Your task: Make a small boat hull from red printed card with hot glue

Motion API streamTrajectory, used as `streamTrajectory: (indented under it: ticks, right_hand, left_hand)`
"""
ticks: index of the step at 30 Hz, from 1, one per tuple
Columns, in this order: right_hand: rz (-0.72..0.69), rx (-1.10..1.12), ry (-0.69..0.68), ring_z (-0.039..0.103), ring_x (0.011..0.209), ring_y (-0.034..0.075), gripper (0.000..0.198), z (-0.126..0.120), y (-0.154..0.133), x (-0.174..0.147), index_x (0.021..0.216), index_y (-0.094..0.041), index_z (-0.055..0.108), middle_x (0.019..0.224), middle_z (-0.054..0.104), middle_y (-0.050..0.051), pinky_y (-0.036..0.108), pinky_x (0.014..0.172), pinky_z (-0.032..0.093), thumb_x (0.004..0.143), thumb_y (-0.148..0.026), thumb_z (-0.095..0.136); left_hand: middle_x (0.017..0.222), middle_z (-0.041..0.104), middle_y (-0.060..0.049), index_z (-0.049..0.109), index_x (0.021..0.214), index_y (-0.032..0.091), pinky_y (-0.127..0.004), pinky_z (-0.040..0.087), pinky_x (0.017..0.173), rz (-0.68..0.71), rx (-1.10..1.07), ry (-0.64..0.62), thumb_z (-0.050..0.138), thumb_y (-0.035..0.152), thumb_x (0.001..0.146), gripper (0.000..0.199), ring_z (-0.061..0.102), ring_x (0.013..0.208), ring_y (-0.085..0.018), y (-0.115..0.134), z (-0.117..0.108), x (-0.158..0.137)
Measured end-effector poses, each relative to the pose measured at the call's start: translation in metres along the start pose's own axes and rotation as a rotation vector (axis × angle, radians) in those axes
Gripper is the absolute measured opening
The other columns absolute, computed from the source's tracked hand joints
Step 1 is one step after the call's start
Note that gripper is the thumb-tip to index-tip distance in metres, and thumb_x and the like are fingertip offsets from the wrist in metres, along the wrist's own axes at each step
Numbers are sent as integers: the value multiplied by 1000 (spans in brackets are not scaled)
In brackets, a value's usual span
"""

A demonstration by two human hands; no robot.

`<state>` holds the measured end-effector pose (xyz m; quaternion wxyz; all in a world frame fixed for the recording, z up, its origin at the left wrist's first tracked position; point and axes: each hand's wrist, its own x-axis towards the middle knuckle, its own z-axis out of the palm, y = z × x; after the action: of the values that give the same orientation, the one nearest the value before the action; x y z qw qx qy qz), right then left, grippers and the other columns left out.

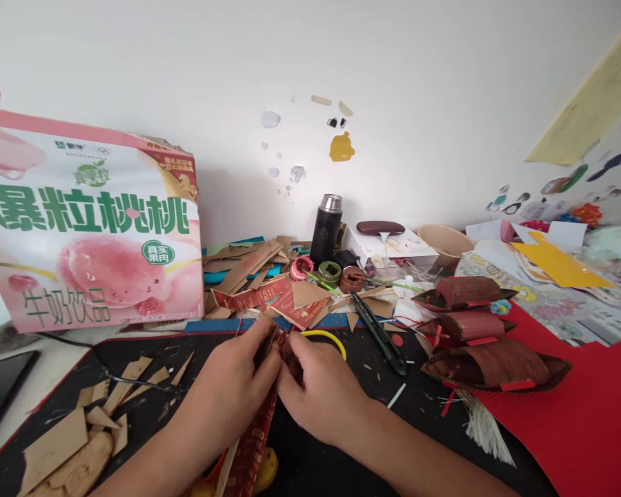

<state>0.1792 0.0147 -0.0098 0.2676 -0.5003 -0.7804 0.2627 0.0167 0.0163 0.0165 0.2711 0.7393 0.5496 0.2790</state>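
My left hand (232,379) and my right hand (323,386) meet over the middle of the black mat (310,462). Both are closed, with fingers pinching the upper end of a red printed cardboard strip (256,442). From there the strip slants down toward me, its brown cut edge showing on the left. My fingertips hide most of the pinched end. Beyond my right hand curves a yellow loop (339,339), partly covered by it. Under the strip lies a yellow object (266,471) that I cannot make out fully.
Cardboard scraps (56,442) lie at the left, before a large drink carton (93,221). A dark utility knife (377,335) rests right of my hands. Paint jars (352,279) and a black flask (327,231) stand behind. Brown model boats (497,366) sit by red paper (574,414).
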Motion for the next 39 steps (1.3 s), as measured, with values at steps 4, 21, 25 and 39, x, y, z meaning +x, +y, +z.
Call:
streamTrajectory:
  ticks: [4, 21, 25, 39]
  right_hand:
    - [4, 22, -2, 57, 65, 17, 7, 0, -1, 0, 87, -21, 53, 73, 65, 1, 27, 58, 31, 93, -21, 57]
    - [-7, 41, 9, 58, 63, 17, 7, 0, -2, -1, 89, -22, 53, 74, 65, 0, 27, 57, 31, 93, -24, 59]
    - [-3, 37, 5, 59, 64, 17, 8, 0, -2, -1, 88, -22, 53, 74, 65, 1, 27, 58, 32, 93, -22, 59]
    - [13, 51, 16, 57, 64, 17, 13, 0, -4, -3, 83, -23, 47, 73, 63, 0, 27, 57, 31, 89, -19, 57]
  left_hand:
    - [70, 67, 3, 55, 93, 28, -29, 43, 59, 3, -4, 11, 45, 35, 97, 13, 61, 60, -21, 0, 0, 0]
    - [75, 73, 0, 55, 94, 28, -32, 45, 61, -18, 26, 22, 44, 38, 97, 16, 66, 65, -23, -2, 1, 0]
    - [76, 72, 1, 56, 95, 28, -30, 45, 61, -4, 15, 25, 45, 36, 98, 14, 67, 65, -23, -2, 1, 1]
    - [69, 65, 4, 52, 89, 28, -27, 44, 58, 49, -4, 57, 46, 30, 98, 11, 59, 57, -19, 1, 2, -2]
